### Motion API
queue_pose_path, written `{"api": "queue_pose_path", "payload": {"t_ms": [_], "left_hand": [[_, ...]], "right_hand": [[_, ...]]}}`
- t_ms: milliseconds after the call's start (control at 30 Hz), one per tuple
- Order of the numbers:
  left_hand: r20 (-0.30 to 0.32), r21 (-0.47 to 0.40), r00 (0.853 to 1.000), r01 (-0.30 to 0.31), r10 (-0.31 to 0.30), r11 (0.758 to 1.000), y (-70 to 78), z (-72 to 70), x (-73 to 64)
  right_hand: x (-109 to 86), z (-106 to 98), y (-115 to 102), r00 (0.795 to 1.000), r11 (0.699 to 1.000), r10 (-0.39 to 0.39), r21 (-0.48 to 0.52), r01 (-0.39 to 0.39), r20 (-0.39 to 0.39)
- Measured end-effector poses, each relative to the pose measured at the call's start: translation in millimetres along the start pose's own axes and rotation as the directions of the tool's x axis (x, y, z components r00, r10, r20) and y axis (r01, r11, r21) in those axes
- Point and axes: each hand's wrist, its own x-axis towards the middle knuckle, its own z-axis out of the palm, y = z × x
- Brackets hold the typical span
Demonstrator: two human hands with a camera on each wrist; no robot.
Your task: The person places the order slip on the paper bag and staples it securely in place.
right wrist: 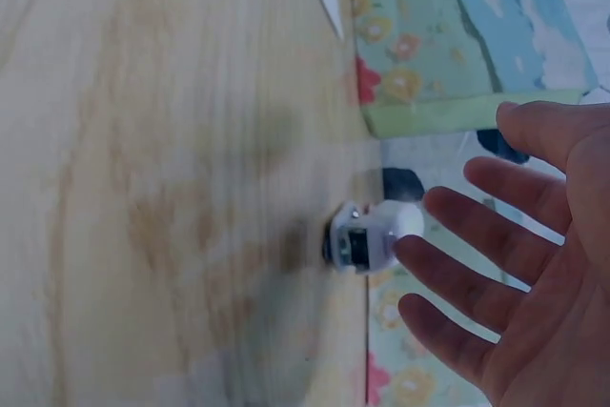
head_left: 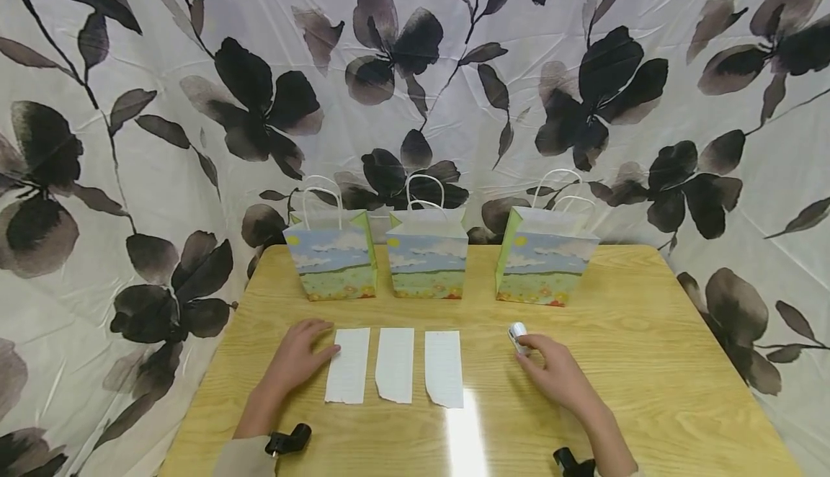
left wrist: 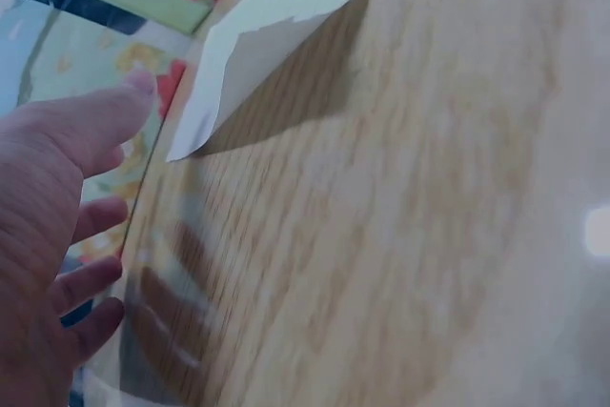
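Three strips of white lined paper lie in a row: a left strip [head_left: 348, 366], a middle strip [head_left: 395, 365] and a right strip [head_left: 444, 367]. My left hand [head_left: 301, 353] rests beside the left strip, thumb at its edge. In the left wrist view its fingers are loosely spread and a paper strip [left wrist: 272, 45] curls off the table. A small white cylindrical object [head_left: 516, 333] with a rounded top and a dark patch stands at my right hand [head_left: 559, 370]. The right wrist view shows that hand's fingers extended around the object [right wrist: 393, 226], thumb apart, not curled round it.
At the back of the wooden table [head_left: 661, 362] stand three paper gift bags with white handles: a left bag [head_left: 333, 261], a middle bag [head_left: 428, 261] and a right bag [head_left: 547, 264]. A floral cloth [head_left: 480, 124] hangs behind the table.
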Motion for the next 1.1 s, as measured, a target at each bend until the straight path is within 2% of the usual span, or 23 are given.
{"api": "queue_pose_path", "payload": {"t_ms": [200,433,733,800,933,1100], "left_hand": [[-0.029,-0.081,0.999,0.026,-0.028,0.996,-6.1,4.0,7.2],[-0.076,-0.105,0.996,0.028,-0.037,0.994,-11.6,11.9,14.7],[-0.134,-0.079,0.989,0.059,-0.069,0.995,-15.6,18.8,5.7],[-0.140,-0.079,0.988,0.053,-0.063,0.995,-15.4,18.4,6.9],[-0.141,-0.079,0.989,0.037,-0.048,0.996,-13.9,17.2,14.3],[-0.108,-0.081,0.990,0.083,-0.092,0.993,-12.2,20.2,17.4]], "right_hand": [[-0.1,8,-2,1.000,1.000,0.000,0.000,0.000,0.002],[2.5,11,-2,0.999,1.000,-0.005,0.002,0.005,-0.035],[6.6,21,-2,0.993,0.998,0.026,0.055,-0.020,-0.114],[9.0,21,-1,0.987,0.998,0.033,0.054,-0.025,-0.156],[17.0,21,2,0.963,0.999,0.045,0.028,-0.039,-0.266],[19.2,24,8,0.936,0.994,0.110,0.020,-0.109,-0.335]]}}
